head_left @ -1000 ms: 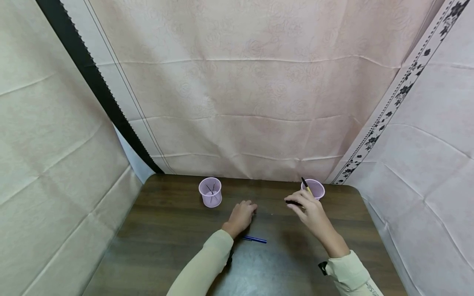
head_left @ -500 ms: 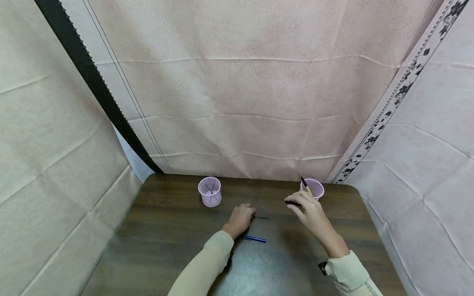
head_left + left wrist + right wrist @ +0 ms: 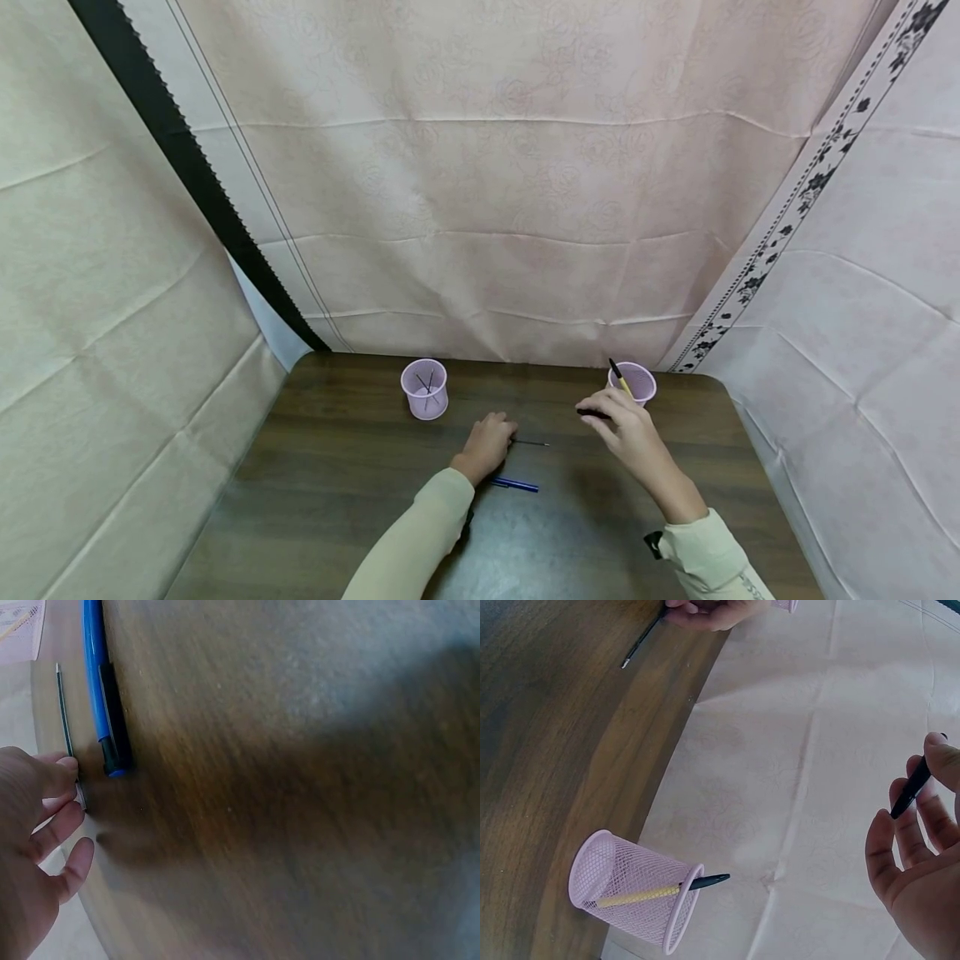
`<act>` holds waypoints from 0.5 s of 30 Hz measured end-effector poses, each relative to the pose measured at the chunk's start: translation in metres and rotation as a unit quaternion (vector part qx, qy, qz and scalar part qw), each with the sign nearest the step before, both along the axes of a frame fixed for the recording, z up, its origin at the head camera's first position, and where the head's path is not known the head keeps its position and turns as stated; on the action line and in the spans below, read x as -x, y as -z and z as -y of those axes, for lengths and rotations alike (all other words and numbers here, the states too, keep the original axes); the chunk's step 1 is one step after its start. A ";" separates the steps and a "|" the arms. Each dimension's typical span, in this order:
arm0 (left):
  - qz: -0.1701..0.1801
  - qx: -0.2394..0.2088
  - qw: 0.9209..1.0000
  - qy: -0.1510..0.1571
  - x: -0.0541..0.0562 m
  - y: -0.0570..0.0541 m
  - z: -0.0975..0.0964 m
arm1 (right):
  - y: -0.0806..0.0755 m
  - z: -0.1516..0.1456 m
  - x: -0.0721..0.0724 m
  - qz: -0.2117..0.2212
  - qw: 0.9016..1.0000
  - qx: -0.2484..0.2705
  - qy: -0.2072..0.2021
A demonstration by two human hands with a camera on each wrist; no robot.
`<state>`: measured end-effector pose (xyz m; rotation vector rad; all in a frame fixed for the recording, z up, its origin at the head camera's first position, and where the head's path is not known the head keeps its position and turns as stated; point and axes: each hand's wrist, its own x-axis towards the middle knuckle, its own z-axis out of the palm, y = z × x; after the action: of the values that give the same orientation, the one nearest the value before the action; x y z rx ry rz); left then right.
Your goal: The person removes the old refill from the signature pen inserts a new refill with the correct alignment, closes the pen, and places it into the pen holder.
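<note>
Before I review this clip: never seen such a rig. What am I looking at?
No robot here: a person works bare-handed. The widest view comes from a camera on the head, facing forward and down; the other two come from one camera on each wrist.

On the brown table, the left lilac cup holds thin dark sticks; the right lilac cup holds a yellow-and-black pen.

The left hand pinches a thin dark rod; a blue pen lies nearby. The right hand holds a short black piece.
</note>
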<state>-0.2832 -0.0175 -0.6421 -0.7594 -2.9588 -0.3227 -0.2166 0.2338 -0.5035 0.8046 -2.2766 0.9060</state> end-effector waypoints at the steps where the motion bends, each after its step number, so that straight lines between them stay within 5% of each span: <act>1: 0.001 -0.003 1.000 0.000 0.000 0.000 0.000 | 0.000 0.000 0.000 -0.001 1.000 0.000 0.000; 15: 0.012 -0.012 1.000 0.008 0.000 0.001 0.005 | -0.001 0.001 0.000 0.005 1.000 -0.001 -0.002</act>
<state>-0.2833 -0.0224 -0.6426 -0.7811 -2.9675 -0.3701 -0.2165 0.2329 -0.5028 0.8077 -2.2854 0.9106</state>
